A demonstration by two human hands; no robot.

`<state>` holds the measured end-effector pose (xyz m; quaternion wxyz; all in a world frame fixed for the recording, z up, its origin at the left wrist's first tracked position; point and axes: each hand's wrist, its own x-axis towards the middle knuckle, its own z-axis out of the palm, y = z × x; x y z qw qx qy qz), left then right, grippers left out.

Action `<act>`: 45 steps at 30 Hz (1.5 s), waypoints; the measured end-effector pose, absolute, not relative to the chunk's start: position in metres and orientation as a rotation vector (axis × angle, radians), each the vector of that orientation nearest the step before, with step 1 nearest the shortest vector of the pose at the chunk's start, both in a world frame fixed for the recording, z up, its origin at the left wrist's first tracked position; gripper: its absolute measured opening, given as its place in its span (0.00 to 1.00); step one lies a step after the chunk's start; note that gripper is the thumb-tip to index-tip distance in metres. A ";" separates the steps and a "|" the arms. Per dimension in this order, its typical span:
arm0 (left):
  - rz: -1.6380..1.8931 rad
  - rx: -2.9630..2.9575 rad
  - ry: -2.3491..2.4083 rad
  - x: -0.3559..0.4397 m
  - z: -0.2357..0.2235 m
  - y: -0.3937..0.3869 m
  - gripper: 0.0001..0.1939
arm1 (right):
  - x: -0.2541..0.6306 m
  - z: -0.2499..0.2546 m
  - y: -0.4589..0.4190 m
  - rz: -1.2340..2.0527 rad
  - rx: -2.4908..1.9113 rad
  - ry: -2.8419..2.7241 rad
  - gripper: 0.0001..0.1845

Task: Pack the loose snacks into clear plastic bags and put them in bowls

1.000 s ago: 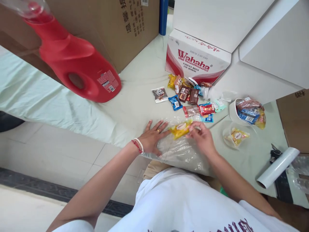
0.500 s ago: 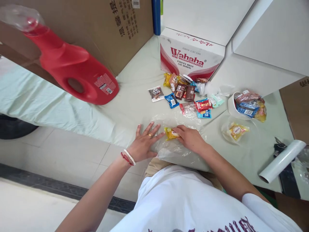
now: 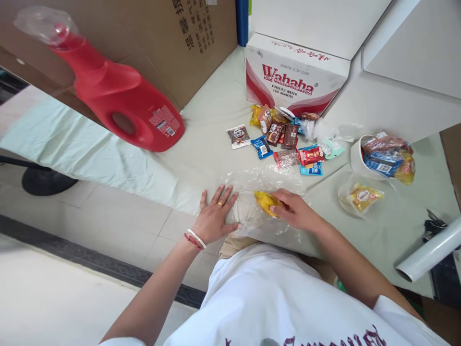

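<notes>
My left hand (image 3: pixel 216 216) lies flat with spread fingers on the left edge of a clear plastic bag (image 3: pixel 268 226) at the table's near edge. My right hand (image 3: pixel 297 211) has its fingers closed on a yellow wrapped snack (image 3: pixel 265 201) that sits on the clear plastic. A scatter of several wrapped snacks (image 3: pixel 284 142) lies just beyond the bag.
A red detergent jug (image 3: pixel 118 98) lies at the left by a brown cardboard box (image 3: pixel 162 38). A Wahaha carton (image 3: pixel 291 77) stands behind the snacks. A white bowl of snacks (image 3: pixel 360 161), one wrapped snack (image 3: pixel 362 197) and a roll of plastic wrap (image 3: pixel 428 254) are at the right.
My right hand has drawn the yellow snack from above the bag down onto the plastic, closer to me. My left hand has stayed flat, sliding slightly back along the bag's edge.
</notes>
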<state>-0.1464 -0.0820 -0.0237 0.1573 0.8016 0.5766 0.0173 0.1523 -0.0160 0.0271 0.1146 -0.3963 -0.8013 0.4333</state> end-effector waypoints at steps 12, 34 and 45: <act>-0.096 2.295 1.609 -0.146 -0.019 -0.078 0.61 | 0.107 0.067 0.009 0.457 -1.738 -2.743 0.31; 0.237 2.525 1.421 -0.151 0.005 -0.115 0.44 | 0.152 0.066 -0.018 0.759 -0.940 -2.881 0.32; 0.625 2.138 1.392 -0.134 -0.028 -0.116 0.14 | 0.230 0.022 -0.066 0.956 -1.115 -2.503 0.12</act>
